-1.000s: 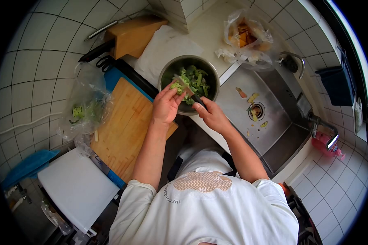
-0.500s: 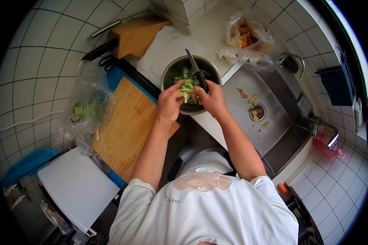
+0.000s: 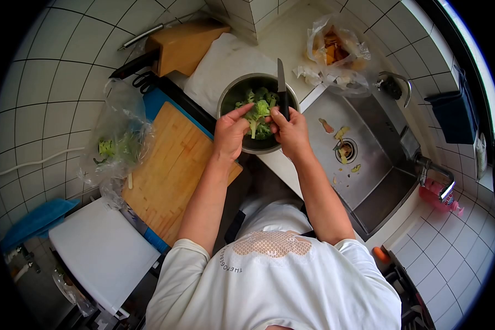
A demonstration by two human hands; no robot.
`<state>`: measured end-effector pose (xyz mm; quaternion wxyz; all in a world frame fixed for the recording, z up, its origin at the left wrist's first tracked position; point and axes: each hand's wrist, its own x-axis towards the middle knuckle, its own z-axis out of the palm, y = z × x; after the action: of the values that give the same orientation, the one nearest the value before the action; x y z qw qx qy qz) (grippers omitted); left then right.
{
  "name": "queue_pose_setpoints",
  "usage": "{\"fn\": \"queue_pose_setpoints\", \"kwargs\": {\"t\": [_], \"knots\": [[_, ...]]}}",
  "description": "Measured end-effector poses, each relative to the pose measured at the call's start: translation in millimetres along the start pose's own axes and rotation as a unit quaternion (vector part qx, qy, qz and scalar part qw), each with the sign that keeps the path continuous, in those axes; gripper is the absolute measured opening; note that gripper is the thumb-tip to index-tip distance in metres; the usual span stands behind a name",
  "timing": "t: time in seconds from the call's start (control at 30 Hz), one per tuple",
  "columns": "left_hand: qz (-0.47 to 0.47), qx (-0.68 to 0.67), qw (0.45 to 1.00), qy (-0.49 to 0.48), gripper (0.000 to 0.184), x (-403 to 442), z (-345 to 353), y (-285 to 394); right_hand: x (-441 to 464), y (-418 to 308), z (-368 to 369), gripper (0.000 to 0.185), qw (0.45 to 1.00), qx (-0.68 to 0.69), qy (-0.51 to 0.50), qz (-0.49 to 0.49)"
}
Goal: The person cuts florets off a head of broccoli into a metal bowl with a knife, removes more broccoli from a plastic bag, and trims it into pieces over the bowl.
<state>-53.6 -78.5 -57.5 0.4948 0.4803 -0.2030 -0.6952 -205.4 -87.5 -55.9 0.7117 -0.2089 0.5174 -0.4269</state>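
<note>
**Knife point(image 3: 282, 87) beside broccoli piece point(image 3: 259, 111)**

We judge a nicked finger possible if the right hand point(image 3: 292, 132) loosens on the handle point(image 3: 284, 102); a weak pinch could drop the piece, held over the metal bowl point(image 3: 229, 94). Left hand point(image 3: 229, 132): fingers narrowed on the piece. Right: curled around the handle, blade point(image 3: 281, 72) pointing away; its fingertips seem to touch the piece.

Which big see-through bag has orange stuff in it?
The bag on the counter by the sink: it holds orange pieces. The other bag, beside the cutting board, has green vegetables inside.
</note>
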Motion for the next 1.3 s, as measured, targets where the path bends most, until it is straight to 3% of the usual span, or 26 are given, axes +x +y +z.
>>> {"fn": "queue_pose_setpoints", "kwargs": {"t": [0.07,0.1,0.3,0.37,0.4,0.47,0.53,0.6,0.73,0.8,1.1,1.23,1.3], "knots": [[0.013,0.121,0.992,0.023,0.039,5.4,-8.7,-4.6,-0.1,-1.4,-3.9,0.011,0.998,0.057,-0.004,0.003],[0.013,0.121,0.992,0.024,0.039,5.1,-9.2,-5.2,-0.2,-2.1,-5.5,0.011,0.993,0.114,-0.008,0.005],[0.039,0.079,0.995,0.056,0.037,9.1,-1.4,-12.2,-1.0,0.7,-4.8,0.012,0.997,0.072,-0.013,-0.010],[0.179,0.254,0.948,0.070,0.039,9.5,1.5,-11.6,-2.2,1.6,-1.2,0.012,0.997,0.071,-0.006,-0.008],[0.179,0.254,0.948,0.069,0.039,5.4,6.7,-7.3,-2.9,2.0,-0.4,0.012,0.997,0.072,0.003,-0.006],[0.102,0.073,0.991,-0.045,0.039,-6.4,18.8,4.7,-2.9,6.4,-0.6,0.012,0.998,0.056,-0.011,-0.013],[0.095,0.082,0.992,-0.029,0.039,-9.4,17.3,6.2,-2.9,13.7,0.2,0.013,0.999,0.040,-0.027,-0.018],[0.088,0.091,0.992,-0.016,0.039,-10.0,16.4,6.8,-1.8,20.2,-1.0,0.015,0.992,-0.096,-0.012,-0.080],[0.104,0.165,0.981,0.018,0.039,-9.7,11.1,0.2,-1.0,25.7,-6.1,0.018,0.976,-0.178,0.013,-0.121],[0.107,0.176,0.978,0.010,0.039,-10.1,11.4,-1.4,-0.2,27.0,-6.4,0.019,0.959,-0.202,0.000,-0.199],[0.151,0.137,0.976,0.076,0.033,-9.2,18.4,-12.9,-4.3,8.7,-10.1,0.023,0.956,-0.262,-0.007,-0.130],[0.091,0.105,0.986,0.089,0.030,-12.2,21.9,-12.1,-3.9,7.7,-10.5,0.025,0.946,-0.286,-0.007,-0.154],[0.078,0.110,0.987,0.090,0.030,-12.2,21.0,-13.3,-7.5,5.3,-7.7,0.027,0.911,-0.362,0.013,-0.196]]}}
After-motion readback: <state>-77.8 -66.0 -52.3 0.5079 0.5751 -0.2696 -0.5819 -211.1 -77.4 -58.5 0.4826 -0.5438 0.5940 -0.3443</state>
